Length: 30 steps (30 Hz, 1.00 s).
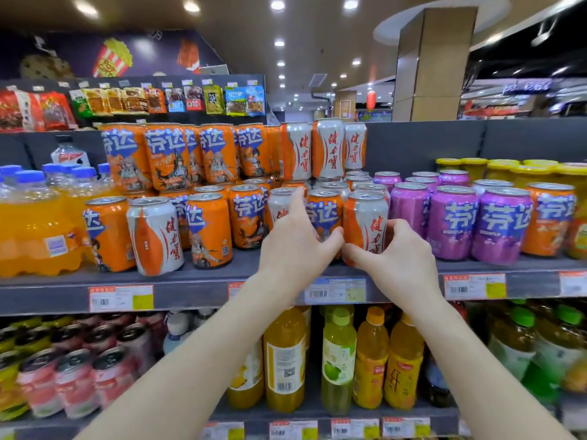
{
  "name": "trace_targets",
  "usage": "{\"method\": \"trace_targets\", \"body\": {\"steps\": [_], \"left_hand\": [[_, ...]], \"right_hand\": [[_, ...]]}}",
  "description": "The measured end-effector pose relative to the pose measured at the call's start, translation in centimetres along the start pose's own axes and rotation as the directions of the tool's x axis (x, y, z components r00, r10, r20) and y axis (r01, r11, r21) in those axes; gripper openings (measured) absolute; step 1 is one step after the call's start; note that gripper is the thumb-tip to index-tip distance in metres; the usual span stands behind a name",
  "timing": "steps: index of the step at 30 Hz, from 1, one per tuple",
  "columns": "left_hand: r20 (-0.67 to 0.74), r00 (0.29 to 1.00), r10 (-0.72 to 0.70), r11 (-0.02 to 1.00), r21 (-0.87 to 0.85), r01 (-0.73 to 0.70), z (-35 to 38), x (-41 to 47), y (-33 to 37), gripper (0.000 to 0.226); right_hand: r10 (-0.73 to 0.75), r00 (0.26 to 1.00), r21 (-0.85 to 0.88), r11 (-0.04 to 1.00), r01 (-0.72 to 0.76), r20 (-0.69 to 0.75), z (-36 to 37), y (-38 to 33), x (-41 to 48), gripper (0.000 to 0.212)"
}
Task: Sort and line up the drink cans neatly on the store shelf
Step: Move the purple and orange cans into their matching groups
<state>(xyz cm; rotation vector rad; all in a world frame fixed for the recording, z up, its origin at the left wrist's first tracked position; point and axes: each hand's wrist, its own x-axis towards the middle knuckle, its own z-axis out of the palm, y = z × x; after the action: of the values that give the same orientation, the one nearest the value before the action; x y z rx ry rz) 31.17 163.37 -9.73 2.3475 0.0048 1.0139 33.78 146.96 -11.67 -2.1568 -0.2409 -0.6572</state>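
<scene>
Mixed drink cans stand on the grey shelf (241, 260). My left hand (295, 246) grips an orange can with blue lettering (324, 211) in the front row, with the forefinger up its left side and the thumb round its lower right. My right hand (397, 252) holds the white-and-orange can (365, 222) right beside it, thumb low on its left and fingers on its right. Another white-and-orange can (154, 236) stands among orange cans (208, 230) further left. Purple cans (505, 227) fill the right side. Stacked orange cans (165, 154) and white-and-orange cans (327, 147) form an upper layer behind.
Shrink-wrapped orange soda bottles (35, 230) stand at the shelf's left end, and yellow-lidded jars (508, 169) at the back right. Price tags (335, 290) line the shelf edge. The shelf below holds juice bottles (284, 357) and more cans (76, 376). Snack packets (133, 101) hang above.
</scene>
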Motion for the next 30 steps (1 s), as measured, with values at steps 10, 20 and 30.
{"method": "trace_targets", "body": {"steps": [10, 20, 30], "left_hand": [[0.111, 0.955, 0.275, 0.868, 0.399, -0.296, -1.6, 4.8, -0.3, 0.080], [0.367, 0.909, 0.199, 0.913, 0.268, -0.308, -2.6, 6.5, -0.4, 0.079], [0.191, 0.949, 0.251, 0.968, -0.035, -0.249, -7.8, 4.3, 0.4, 0.075]], "right_hand": [[-0.018, 1.000, 0.082, 0.996, 0.018, 0.000, 0.3, 0.5, 0.5, 0.071], [-0.035, 0.999, 0.095, 0.995, 0.032, 0.036, 0.3, 0.9, 1.0, 0.073], [-0.055, 0.996, 0.092, 0.995, 0.049, 0.064, 0.0, 0.6, 0.7, 0.073]]}}
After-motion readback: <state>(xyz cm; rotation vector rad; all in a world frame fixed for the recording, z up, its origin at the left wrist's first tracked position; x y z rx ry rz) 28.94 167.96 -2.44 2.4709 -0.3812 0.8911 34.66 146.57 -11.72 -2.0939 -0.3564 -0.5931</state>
